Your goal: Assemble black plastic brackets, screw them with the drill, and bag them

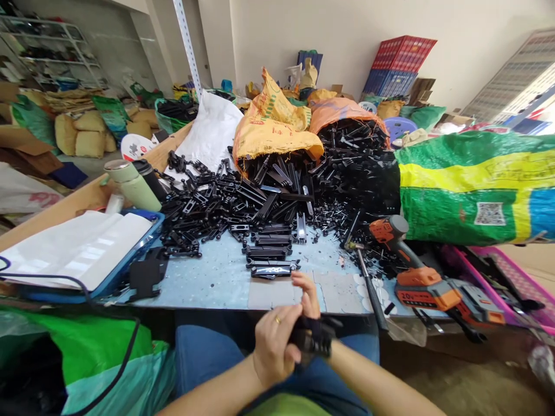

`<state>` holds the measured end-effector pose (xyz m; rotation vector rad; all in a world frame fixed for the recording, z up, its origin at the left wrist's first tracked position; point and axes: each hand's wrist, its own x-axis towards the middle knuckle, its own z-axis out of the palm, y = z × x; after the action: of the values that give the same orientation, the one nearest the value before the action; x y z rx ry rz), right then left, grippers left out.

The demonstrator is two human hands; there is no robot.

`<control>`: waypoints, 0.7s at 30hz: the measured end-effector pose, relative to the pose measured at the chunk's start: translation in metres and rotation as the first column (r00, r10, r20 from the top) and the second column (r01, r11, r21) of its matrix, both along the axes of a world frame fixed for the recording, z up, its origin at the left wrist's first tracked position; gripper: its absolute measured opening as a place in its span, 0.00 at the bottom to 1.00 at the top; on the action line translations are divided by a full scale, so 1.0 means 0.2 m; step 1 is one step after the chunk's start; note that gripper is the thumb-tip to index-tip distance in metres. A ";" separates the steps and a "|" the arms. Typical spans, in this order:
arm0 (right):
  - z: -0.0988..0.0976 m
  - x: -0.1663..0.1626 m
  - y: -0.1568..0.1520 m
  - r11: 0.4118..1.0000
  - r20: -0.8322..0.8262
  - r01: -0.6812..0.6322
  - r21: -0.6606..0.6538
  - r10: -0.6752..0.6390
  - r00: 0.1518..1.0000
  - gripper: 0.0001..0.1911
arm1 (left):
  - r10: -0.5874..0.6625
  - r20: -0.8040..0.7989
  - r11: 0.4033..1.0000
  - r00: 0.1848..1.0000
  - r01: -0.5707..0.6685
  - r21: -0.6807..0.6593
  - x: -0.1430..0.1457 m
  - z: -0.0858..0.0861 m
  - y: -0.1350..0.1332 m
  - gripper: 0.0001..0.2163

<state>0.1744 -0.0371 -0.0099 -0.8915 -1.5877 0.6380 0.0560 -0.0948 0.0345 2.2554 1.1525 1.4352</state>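
Off the tabletop's [217,277] near edge, over the lap [203,352], left hand [273,346] and right hand [309,300] hold a tight grip on one black plastic part [313,340], apparently snapping it together; seating it needs aligned, firm pressure.

Tabletop [217,280], pale blue. Rt side: orange cordless drill [418,280], hammer [368,286] just beside it. Lt side: pale green flask [134,184] on its side, touching a dark flask [150,172]; blue tray [145,245] w/ white bags [78,245] in it. At back: yellow sack [273,130] & orange sack [342,111], mouths open. Big green/yellow sack [472,185] far rt, pink tray [514,277] below it. Red & blue crates [396,66] stacked by wall.
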 end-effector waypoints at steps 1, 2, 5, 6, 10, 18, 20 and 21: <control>0.02 0.07 0.05 0.999 0.065 0.045 -0.010 -0.044 0.997 0.13 | 0.068 -0.123 0.998 0.990 -0.067 0.014 -0.03 -0.04 0.05 0.31; 0.04 0.15 0.10 0.995 0.148 0.099 -0.023 -0.094 0.984 0.13 | 0.131 -0.240 0.991 0.962 -0.129 0.023 -0.07 -0.08 0.11 0.31; 0.11 0.47 0.23 0.949 0.329 0.315 -0.004 -0.297 0.896 0.12 | 0.221 -0.503 0.973 0.836 -0.227 0.050 -0.18 -0.20 0.25 0.30; 0.13 0.57 0.26 0.937 0.390 0.349 0.021 -0.329 0.860 0.11 | 0.230 -0.554 0.970 0.800 -0.236 0.061 -0.20 -0.23 0.27 0.30; 0.20 0.95 0.32 0.902 0.608 0.390 0.185 -0.417 0.676 0.11 | 0.265 -0.596 0.959 0.758 -0.271 0.082 -0.19 -0.29 0.31 0.25; 0.31 1.48 0.51 0.708 0.832 0.632 0.314 -0.526 0.175 0.31 | 0.301 -0.589 0.781 0.750 -0.548 -0.299 0.08 -0.20 0.58 0.40; 0.32 1.57 0.57 0.677 0.881 0.702 0.222 -0.448 0.154 0.35 | 0.243 -0.599 0.771 0.763 -0.526 -0.357 0.09 -0.22 0.61 0.41; 0.32 1.60 0.61 0.668 0.898 0.731 0.137 -0.395 0.193 0.35 | 0.213 -0.600 0.778 0.771 -0.506 -0.374 0.10 -0.23 0.61 0.41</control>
<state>0.4945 0.0840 0.0544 -2.2538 -1.8021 -0.2687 0.0751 0.0279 -0.0112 2.1201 1.9769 0.4402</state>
